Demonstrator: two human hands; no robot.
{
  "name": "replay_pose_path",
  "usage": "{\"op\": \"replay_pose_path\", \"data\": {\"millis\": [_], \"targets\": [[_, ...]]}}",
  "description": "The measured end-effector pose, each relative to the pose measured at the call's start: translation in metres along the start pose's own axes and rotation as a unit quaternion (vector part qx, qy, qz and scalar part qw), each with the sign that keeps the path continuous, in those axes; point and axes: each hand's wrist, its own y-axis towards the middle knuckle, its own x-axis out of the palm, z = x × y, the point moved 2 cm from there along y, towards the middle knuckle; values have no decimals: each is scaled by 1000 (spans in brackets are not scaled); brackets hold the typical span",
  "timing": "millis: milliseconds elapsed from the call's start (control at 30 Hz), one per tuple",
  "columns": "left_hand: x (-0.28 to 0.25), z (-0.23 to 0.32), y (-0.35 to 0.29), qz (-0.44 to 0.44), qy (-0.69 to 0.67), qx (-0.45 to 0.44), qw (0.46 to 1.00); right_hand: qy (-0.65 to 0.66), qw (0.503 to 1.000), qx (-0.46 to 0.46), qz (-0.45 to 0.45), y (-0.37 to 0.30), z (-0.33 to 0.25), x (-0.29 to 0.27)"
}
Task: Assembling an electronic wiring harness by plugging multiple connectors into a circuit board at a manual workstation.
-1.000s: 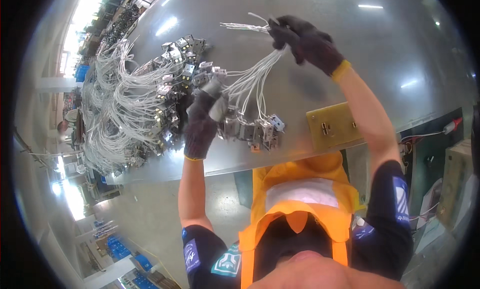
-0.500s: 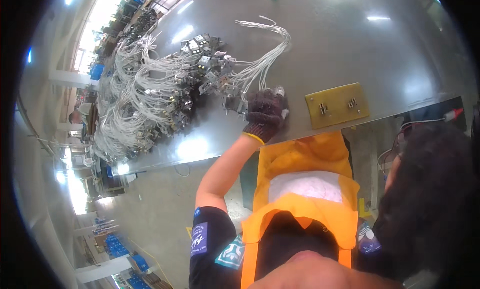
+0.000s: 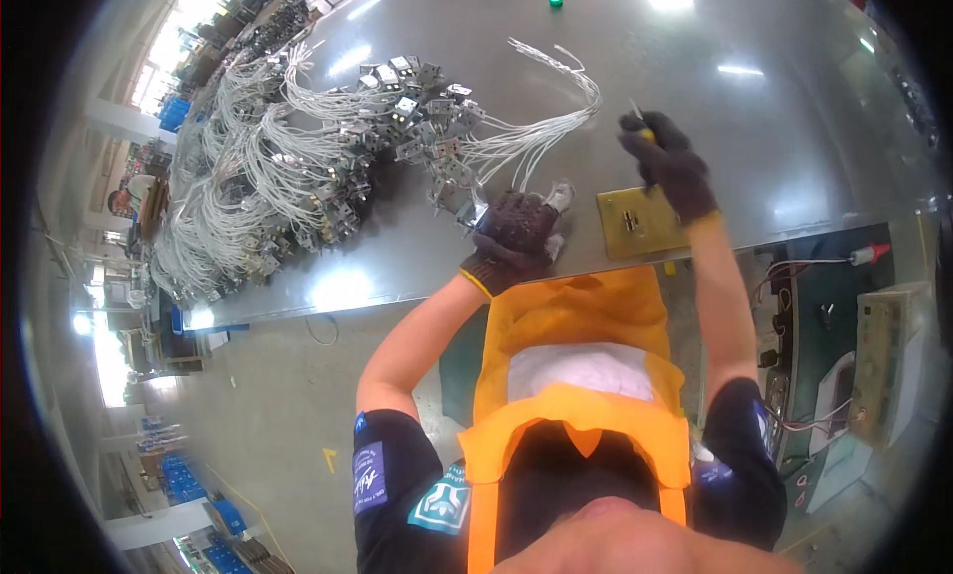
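Observation:
My left hand (image 3: pixel 518 229), in a dark glove with pale wrapped fingertips, rests near the table's front edge. Its thumb and index finger are apart with nothing visible between them; the other fingers are partly hidden. Beside its outer edge lie small metal housings (image 3: pixel 457 189) with a bundle of white wires (image 3: pixel 541 127) running away to the right. My right hand (image 3: pixel 675 162), also gloved, is raised above a yellowish plate (image 3: pixel 617 239). It is closed around a small tool (image 3: pixel 647 134) with a yellow part and a thin pointed tip; its exact kind is unclear. Metal pins stand on the plate, partly covered by the hand.
A large heap of wired metal housings (image 3: pixel 268 177) covers the left of the grey metal table (image 3: pixel 794 147). A green button-like object (image 3: pixel 556 0) sits at the far side. Right of me are a red-tipped cable connector (image 3: pixel 870 255) and a boxy machine (image 3: pixel 888 361).
My right hand has come into view over the plate with the tool in it. My left hand stays beside the housings. The head view has shifted a little.

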Motion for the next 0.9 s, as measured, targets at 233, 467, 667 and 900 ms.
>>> {"op": "replay_pose_path", "data": {"millis": [233,467,667,900], "targets": [[10,30,-20,52,-44,81,994,-171,966,8,192,162,89,61],[10,19,-14,26,-46,105,993,-7,996,35,88,151,63,50],[-25,-21,-31,184,-490,-205,827,113,991,67,34,41,51,-5],[-59,-19,-31,67,-540,-186,818,66,982,18,-173,2,51,80]]}}
